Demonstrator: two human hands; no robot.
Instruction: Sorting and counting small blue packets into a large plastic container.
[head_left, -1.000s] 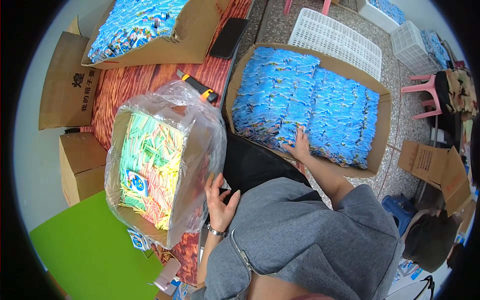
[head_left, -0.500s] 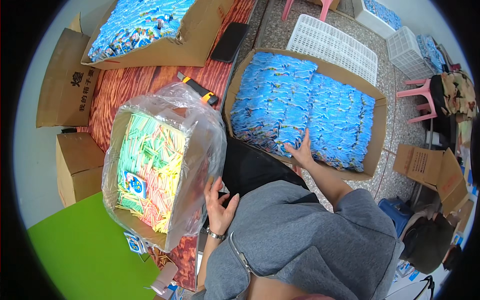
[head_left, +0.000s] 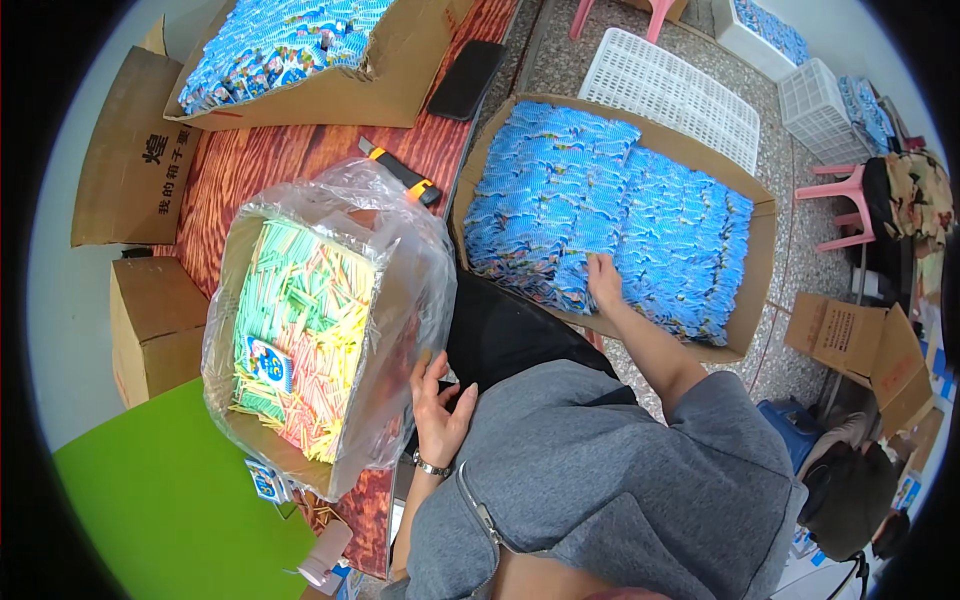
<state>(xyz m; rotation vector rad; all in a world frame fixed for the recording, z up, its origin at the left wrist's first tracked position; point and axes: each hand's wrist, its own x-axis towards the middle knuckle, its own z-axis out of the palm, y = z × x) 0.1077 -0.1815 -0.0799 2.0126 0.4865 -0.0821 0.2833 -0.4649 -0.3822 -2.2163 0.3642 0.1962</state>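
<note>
My right hand (head_left: 603, 284) reaches into a cardboard box (head_left: 762, 235) packed with rows of small blue packets (head_left: 550, 180). Its fingers are drawn together at the near edge of the taller left-hand stack, and their tips are partly hidden among the packets. My left hand (head_left: 438, 412) holds nothing; its fingers are apart, beside a plastic-lined box (head_left: 375, 370) on my left. Thin green, pink and yellow sticks (head_left: 305, 270) fill that box, with one blue-and-white packet (head_left: 270, 364) lying on them.
A utility knife (head_left: 402, 172) and black phone (head_left: 467, 80) lie on the wood-patterned table (head_left: 250, 170). Another box of packets (head_left: 390, 95) stands at the back left. Behind the right-hand box lies a white perforated crate (head_left: 672, 98). A pink stool (head_left: 845, 205) is at right.
My right hand has gone from spread fingers to fingers drawn together at the packet stack's near edge. My left hand has stayed in place.
</note>
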